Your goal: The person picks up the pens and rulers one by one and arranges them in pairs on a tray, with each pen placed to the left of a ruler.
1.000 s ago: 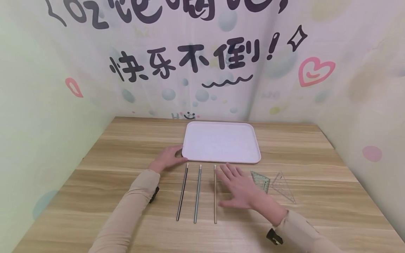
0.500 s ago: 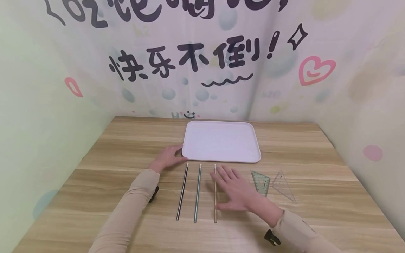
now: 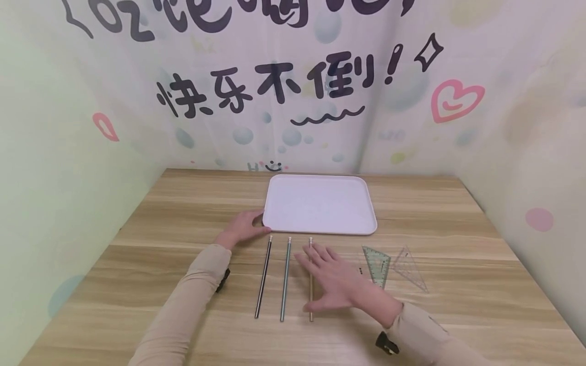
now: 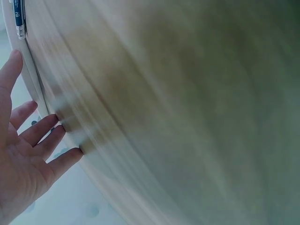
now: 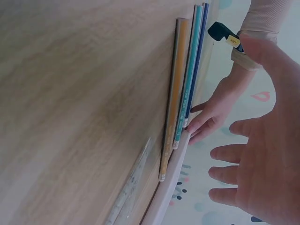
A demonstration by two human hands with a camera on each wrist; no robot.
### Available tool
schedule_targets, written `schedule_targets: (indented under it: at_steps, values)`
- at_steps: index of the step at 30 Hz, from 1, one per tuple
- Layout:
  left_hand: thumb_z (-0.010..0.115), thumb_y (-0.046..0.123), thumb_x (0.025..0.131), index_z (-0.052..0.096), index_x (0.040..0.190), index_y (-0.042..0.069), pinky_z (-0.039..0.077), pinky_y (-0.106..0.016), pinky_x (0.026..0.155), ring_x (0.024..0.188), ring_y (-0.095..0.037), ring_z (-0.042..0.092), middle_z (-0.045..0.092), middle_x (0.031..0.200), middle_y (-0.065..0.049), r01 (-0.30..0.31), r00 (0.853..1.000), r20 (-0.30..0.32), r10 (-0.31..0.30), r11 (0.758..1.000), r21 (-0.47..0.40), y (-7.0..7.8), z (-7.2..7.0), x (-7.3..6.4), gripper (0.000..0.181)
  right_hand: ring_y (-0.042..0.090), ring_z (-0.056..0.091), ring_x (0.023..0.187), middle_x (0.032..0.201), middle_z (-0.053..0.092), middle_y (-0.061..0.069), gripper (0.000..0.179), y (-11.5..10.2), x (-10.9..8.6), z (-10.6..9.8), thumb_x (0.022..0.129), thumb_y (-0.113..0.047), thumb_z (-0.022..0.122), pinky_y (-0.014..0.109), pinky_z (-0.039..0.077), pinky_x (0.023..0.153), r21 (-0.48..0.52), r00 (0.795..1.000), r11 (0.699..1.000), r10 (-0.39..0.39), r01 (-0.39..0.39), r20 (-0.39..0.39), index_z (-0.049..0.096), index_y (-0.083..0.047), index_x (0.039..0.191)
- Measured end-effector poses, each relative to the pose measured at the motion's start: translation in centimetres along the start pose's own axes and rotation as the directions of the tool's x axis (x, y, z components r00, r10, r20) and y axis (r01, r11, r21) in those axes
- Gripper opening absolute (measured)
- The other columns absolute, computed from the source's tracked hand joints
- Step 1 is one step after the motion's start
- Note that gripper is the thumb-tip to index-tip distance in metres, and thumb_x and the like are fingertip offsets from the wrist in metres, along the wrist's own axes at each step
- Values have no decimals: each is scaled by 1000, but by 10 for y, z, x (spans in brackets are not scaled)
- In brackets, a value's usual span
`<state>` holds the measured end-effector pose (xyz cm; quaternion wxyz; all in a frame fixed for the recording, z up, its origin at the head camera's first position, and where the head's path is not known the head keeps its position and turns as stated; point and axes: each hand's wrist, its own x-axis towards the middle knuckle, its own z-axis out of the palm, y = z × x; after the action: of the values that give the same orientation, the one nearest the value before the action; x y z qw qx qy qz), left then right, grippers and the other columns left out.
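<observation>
My left hand (image 3: 240,230) rests at the near left corner of a white tray (image 3: 320,203), its thumb and fingers spread apart. In the left wrist view, the fingers (image 4: 49,140) reach the tabletop, fairly straight. My right hand (image 3: 336,280) is spread over a gold pencil (image 3: 312,316), partly covering it; in the right wrist view, it holds nothing and is apart from the orange-gold pencil (image 5: 173,103). Left of that lie a teal pencil (image 3: 286,284) and a dark blue pencil (image 3: 263,282), roughly parallel, eraser ends toward the tray.
To the right of my right hand lie a green set square (image 3: 377,262) and a clear triangular set square (image 3: 409,272). Small dark marks beside the green one suggest another transparent piece, unclear. A wood-grain table (image 3: 183,198) meets a printed wall cloth (image 3: 274,137) at the back.
My right hand has shifted left and slightly nearer, going from the right side of the gold pencil to over it. The left hand, tray and pencils stay put.
</observation>
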<state>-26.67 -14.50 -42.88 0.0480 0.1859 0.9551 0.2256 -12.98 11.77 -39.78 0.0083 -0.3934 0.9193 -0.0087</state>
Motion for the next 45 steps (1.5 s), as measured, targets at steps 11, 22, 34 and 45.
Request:
schedule_targets:
  at_steps: [11,22,34,45]
  values:
    - [64,41,82,45,134,8,31,-45,105,123,-33,42,48,133,-15,-6,1000,-7,6,1000,2,0,-1,-3,65,34,15,136,148,17,17,97,-10,5,-4,74,-69,49,49,20,109,-31,1000,999,-19,20,10,24,-7,144]
    - [64,42,82,46,134,10,32,-45,105,123,-32,42,49,132,-13,-21,1000,-23,21,1000,17,-1,1,-2,64,34,16,135,147,21,18,97,-19,12,-5,72,-70,49,48,21,109,-57,999,997,-43,43,0,23,-10,144]
    - [64,42,82,44,134,10,31,-44,105,124,-31,41,47,133,-13,-10,1000,-11,10,1000,2,1,0,-1,65,33,22,134,146,27,16,97,-29,21,-6,71,-70,51,48,24,108,-104,997,992,-73,69,-29,28,-10,142]
    - [62,45,82,43,136,12,30,-45,105,125,-30,41,47,134,-12,-2,1000,-5,2,1000,23,-2,1,1,66,34,21,134,147,23,16,99,-39,26,-8,71,-73,49,48,23,108,-105,997,991,-80,78,-13,27,-10,143]
